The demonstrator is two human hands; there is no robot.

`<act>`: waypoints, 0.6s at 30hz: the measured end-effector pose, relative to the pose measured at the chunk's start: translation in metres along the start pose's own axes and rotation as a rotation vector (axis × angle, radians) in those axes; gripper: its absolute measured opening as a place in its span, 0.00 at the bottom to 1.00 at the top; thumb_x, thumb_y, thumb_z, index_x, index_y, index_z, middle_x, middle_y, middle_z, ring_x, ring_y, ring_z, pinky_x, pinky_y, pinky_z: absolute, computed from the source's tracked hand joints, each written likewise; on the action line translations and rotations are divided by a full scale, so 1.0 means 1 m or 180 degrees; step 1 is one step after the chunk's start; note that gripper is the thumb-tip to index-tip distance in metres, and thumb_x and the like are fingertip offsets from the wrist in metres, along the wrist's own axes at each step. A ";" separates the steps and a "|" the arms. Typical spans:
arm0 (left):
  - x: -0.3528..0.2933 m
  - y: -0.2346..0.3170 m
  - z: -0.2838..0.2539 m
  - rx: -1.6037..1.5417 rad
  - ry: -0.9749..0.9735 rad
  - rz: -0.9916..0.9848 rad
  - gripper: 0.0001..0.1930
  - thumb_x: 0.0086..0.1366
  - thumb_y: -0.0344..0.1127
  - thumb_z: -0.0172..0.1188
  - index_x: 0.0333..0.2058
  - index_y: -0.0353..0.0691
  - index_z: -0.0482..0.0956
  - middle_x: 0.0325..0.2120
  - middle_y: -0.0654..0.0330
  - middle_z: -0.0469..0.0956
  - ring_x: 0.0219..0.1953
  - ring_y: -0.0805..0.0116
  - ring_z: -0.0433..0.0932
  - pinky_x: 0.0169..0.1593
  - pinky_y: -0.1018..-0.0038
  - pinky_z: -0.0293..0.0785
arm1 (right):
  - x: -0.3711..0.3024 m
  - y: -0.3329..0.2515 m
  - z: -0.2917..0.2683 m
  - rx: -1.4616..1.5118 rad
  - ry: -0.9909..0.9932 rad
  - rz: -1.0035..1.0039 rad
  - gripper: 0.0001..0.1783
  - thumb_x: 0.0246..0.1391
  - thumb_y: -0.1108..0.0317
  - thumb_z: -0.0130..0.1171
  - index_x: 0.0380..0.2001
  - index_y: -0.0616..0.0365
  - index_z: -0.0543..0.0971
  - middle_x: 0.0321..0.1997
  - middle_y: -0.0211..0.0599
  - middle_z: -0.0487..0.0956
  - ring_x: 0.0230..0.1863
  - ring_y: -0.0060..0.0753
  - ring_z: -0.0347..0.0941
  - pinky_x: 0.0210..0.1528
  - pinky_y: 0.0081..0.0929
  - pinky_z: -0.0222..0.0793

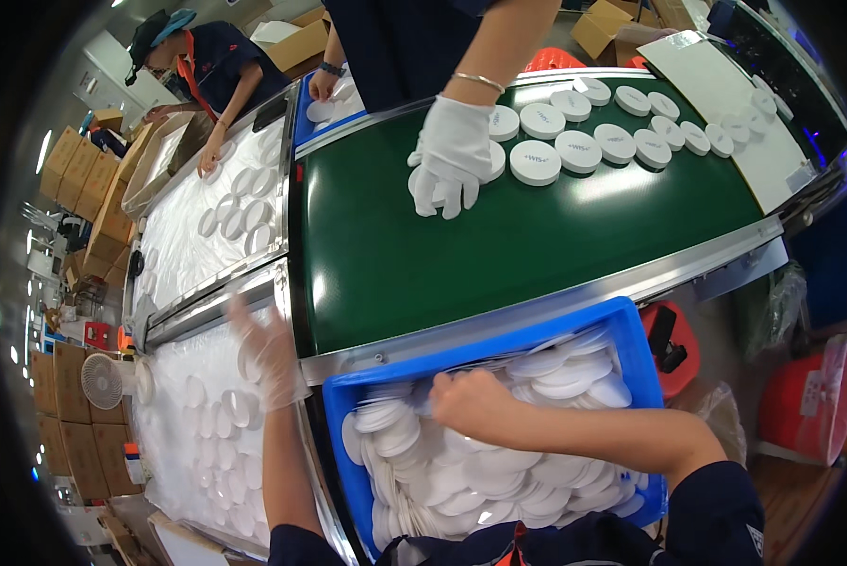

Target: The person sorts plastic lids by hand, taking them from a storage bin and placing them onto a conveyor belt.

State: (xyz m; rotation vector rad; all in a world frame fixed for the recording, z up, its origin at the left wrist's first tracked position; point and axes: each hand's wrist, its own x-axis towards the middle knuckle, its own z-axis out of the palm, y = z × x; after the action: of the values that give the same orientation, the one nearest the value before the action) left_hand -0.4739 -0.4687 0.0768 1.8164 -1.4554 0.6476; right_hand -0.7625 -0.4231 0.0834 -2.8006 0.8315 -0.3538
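A blue bin (642,363) in front of me is heaped with thin white discs (508,472). My right hand (475,406) reaches over the heap near the bin's far side, its fingers curled closed; what they pinch, if anything, is hidden. To the left, my left hand (271,354) wears a thin clear glove and is smeared by motion. It is over the right edge of a sheet-covered table (174,377). Right beside it is a white round piece (248,364), and I cannot tell whether the hand touches it.
A green conveyor belt (386,283) bears several round white containers (537,163) with printed tops. A co-worker's white-gloved hand (452,156) reaches over them. Another person (221,66) works at the far left table. Round white pieces (225,415) lie on the near-left table. A red bucket (805,401) stands right.
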 end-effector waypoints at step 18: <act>0.072 0.226 0.163 -0.1053 -0.2180 0.1216 0.48 0.42 0.45 0.68 0.58 0.35 0.52 0.56 0.43 0.57 0.59 0.49 0.56 0.60 0.63 0.55 | 0.003 0.043 -0.070 0.2628 0.1328 0.1221 0.06 0.49 0.72 0.53 0.24 0.60 0.67 0.27 0.41 0.69 0.26 0.48 0.68 0.26 0.37 0.63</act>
State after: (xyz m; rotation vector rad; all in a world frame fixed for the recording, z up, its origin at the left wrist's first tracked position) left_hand -0.6838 -0.6664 0.0787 1.5693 -2.2370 -0.0831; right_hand -0.8020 -0.4682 0.1394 -1.7879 0.9824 -0.9675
